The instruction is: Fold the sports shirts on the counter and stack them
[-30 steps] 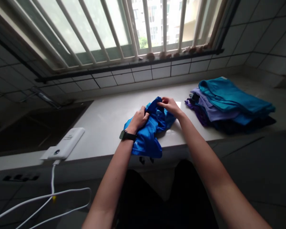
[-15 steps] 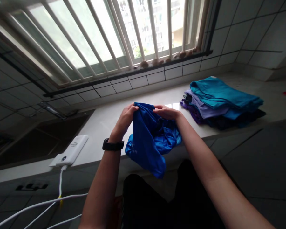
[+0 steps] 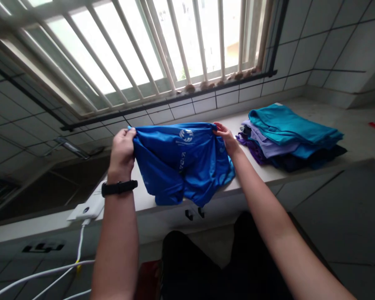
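A blue shiny garment [image 3: 171, 162] with a pale round logo and lettering is stretched between my hands above the counter's front edge; its exact kind I cannot tell. My left hand [image 3: 122, 152], with a black band on the wrist, is closed on its upper left corner. At the upper right corner, my right hand [image 3: 226, 137] pinches the cloth between thumb and fingers. The lower part hangs in loose folds past the counter edge, and a lighter blue part shows near my right wrist. To the right lies a stack of folded clothes [image 3: 295, 125], teal on top, with lilac, purple and dark layers under it.
On the left, a dark sink [image 3: 50, 183] with a faucet [image 3: 70, 148] is set into the white counter [image 3: 146, 189]. A white power strip [image 3: 89, 208] with cables lies at the front edge. Behind stands a barred window [image 3: 162, 46]. Cabinet handles [image 3: 195, 213] jut out below.
My left hand has moved left and slightly up, pulling the blue garment's top edge wide. The bunched cloth has spread, and its logo now shows. My right hand has risen slightly and grips the corner.
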Available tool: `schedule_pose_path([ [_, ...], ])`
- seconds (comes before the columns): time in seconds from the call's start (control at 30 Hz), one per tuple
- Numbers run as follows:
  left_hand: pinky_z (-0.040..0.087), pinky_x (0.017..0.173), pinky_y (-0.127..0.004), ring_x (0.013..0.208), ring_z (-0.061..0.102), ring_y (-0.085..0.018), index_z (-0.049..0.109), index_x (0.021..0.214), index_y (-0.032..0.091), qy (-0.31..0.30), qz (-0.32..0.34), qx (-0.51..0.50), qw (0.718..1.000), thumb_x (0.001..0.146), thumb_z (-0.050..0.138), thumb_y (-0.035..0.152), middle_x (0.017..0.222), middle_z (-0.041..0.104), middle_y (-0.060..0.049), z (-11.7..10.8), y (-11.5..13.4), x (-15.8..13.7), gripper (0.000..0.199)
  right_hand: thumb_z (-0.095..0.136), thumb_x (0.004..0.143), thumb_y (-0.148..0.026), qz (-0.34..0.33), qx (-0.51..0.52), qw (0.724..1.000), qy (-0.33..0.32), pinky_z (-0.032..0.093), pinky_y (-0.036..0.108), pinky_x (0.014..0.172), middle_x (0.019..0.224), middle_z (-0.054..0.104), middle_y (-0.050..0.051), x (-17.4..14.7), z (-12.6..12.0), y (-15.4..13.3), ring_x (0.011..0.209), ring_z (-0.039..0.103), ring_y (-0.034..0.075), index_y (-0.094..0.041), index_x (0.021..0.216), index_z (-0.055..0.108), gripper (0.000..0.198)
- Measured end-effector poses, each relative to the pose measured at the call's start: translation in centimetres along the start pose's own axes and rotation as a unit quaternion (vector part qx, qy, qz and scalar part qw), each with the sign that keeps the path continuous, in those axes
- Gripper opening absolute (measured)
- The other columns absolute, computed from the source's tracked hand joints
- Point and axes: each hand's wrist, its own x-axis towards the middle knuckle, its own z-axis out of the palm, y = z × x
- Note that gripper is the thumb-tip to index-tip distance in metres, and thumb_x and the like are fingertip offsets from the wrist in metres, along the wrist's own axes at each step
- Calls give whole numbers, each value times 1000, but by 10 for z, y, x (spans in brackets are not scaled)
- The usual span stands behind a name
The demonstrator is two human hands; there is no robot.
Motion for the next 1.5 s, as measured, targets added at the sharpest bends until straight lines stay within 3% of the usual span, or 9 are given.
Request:
schedule_pose_path([
  [0.1, 59, 58, -32, 76, 70, -24, 64, 94, 26, -11, -11, 20, 1000, 82, 75, 52, 73, 63, -2, -2, -7, -24, 30, 75, 73, -19, -8, 21, 997, 68, 61, 27, 80, 96, 78, -5, 3, -3, -1, 90, 74, 16, -27, 105, 69, 33],
  [0.27, 52, 55, -29, 60, 58, -17, 62, 80, 23, -52, -48, 99, 993, 79, 76, 47, 65, 55, 0, -11, -9, -29, 28, 74, 81, -26, 11, 16, 1000, 9, 62, 29, 79, 89, 77, -4, -9, 0, -11, 86, 74, 18, -25, 103, 71, 23],
  [0.4, 54, 78, -32, 76, 59, -17, 62, 86, 19, 159, 93, 305, 935, 88, 66, 32, 78, 61, -2, -5, -8, -13, 14, 74, 82, -27, 27, 17, 999, -4, 63, 31, 79, 89, 78, -3, -16, 4, -13, 88, 75, 19, -24, 101, 71, 19],
  [0.5, 54, 87, -34, 82, 61, -17, 62, 95, 18, 205, 133, 353, 903, 91, 60, 24, 87, 66, -3, 1, -16, -7, 8, 75, 83, -30, 12, 12, 1000, 4, 63, 32, 80, 85, 76, -2, -14, 4, -10, 88, 75, 20, -24, 96, 70, 15],
  [0.67, 52, 97, -43, 93, 68, -26, 62, 89, 21, 171, 19, 451, 876, 85, 56, 13, 90, 70, -6, 7, -48, -2, 11, 76, 83, -37, 8, -15, 999, 46, 62, 35, 87, 89, 78, -2, -2, 0, -2, 95, 75, 21, -24, 102, 73, 24],
  [0.97, 41, 108, -50, 118, 62, -34, 66, 116, 19, -6, 144, 537, 831, 84, 49, 12, 118, 72, -15, 59, -111, -1, 36, 78, 76, -31, 27, -44, 990, 129, 60, 26, 72, 68, 71, -6, 9, -7, 9, 71, 71, 16, -22, 90, 72, 19],
  [1.07, 38, 110, -50, 116, 63, -32, 68, 115, 19, -72, 135, 552, 819, 86, 48, 13, 114, 74, -14, 65, -127, -7, 36, 76, 79, -35, -6, -38, 995, 93, 60, 27, 74, 74, 74, -5, 8, -6, 8, 76, 73, 16, -23, 92, 70, 19],
  [1.33, 43, 101, -48, 108, 63, -32, 67, 92, 21, -2, 144, 516, 844, 86, 48, 16, 106, 71, -14, 58, -121, -16, 21, 82, 69, -42, -34, -193, 969, 153, 52, 25, 61, 70, 71, -3, 4, 5, 9, 69, 67, 16, -20, 85, 71, 29],
  [1.5, 41, 108, -46, 87, 66, -28, 63, 79, 23, -48, 127, 473, 871, 77, 47, 16, 83, 72, -8, 54, -123, -15, 17, 71, 81, -44, -16, -270, 951, 147, 42, 24, 48, 58, 62, -4, 3, 11, 10, 56, 59, 15, -24, 82, 63, 21],
])
